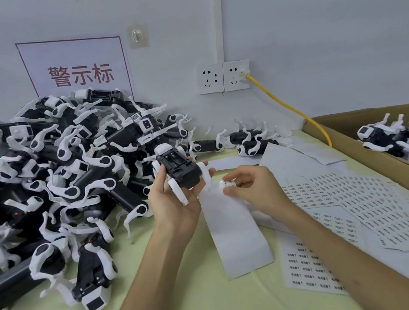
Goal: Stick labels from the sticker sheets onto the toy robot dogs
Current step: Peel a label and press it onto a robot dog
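Spreading under both hands is a table (pixel 192 301) with a pale yellow-green cover, pushed up against a plain grey-white wall (pixel 309 8). Beyond the left hand (pixel 175 201), on that wall, hangs a white sign (pixel 75 65) with a red border and three red characters, and just right of it sits a small stick-on hook (pixel 137 36). Beyond the right hand (pixel 252 187) are two white wall sockets (pixel 224 77); a yellow cable (pixel 294 110) is plugged into the right one and runs down toward the table edge. The left hand curls its fingers round a black and white toy dog (pixel 180 168), held belly up above the table, its white legs sticking out past the palm. The right hand, just beside it, pinches a small printed label (pixel 228 184) between thumb and fingers at the far end of a long white paper strip (pixel 235 234) that lies on the table between the forearms. Sticker sheets (pixel 349 202) covered in rows of small dark print overlap each other to the right of the right hand and under that forearm. Left of the left hand a big heap of toy dogs (pixel 43 177) lies tangled on the table, reaching back to the wall. A few more dogs (pixel 248 140) lie beyond the hands by the wall. Far to the right of the right hand stands an open cardboard box (pixel 383 164), and inside it lie further toy dogs (pixel 406 137), legs up.
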`<state>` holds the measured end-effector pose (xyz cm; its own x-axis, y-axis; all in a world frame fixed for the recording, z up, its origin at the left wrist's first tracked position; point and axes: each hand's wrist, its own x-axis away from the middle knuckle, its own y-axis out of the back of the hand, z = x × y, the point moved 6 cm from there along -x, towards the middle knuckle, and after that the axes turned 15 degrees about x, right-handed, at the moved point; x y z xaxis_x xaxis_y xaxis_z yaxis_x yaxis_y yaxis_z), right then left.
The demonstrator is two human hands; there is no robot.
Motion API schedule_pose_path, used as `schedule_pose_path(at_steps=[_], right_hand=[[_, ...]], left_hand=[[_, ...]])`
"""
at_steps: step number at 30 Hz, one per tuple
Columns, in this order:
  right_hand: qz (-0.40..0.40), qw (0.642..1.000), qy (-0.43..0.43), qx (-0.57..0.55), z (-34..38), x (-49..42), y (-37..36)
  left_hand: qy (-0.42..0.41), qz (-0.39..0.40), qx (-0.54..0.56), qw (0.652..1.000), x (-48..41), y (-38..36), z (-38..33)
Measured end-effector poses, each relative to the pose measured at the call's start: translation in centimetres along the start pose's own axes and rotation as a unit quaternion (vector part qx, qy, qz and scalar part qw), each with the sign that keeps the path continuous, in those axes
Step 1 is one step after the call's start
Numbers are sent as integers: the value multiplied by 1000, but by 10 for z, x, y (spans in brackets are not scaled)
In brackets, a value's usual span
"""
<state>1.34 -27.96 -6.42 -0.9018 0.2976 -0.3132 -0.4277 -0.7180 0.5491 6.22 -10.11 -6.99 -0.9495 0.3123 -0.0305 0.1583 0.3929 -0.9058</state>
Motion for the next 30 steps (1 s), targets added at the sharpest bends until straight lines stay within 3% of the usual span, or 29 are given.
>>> schedule_pose_path(at_steps=[6,15,23,30], right_hand=[[34,996,-4,-84,3,0,2],[9,1000,10,-7,1,-2,0],[-3,999,40,-3,5,1,0],[-22,999,5,-36,2,-1,3]], left_hand=[[31,24,-21,999,1,0,3],[13,29,-34,999,1,-2,2],[2,34,-108,994,6,-9,4],[6,26,-163,986,11,-14,10]])
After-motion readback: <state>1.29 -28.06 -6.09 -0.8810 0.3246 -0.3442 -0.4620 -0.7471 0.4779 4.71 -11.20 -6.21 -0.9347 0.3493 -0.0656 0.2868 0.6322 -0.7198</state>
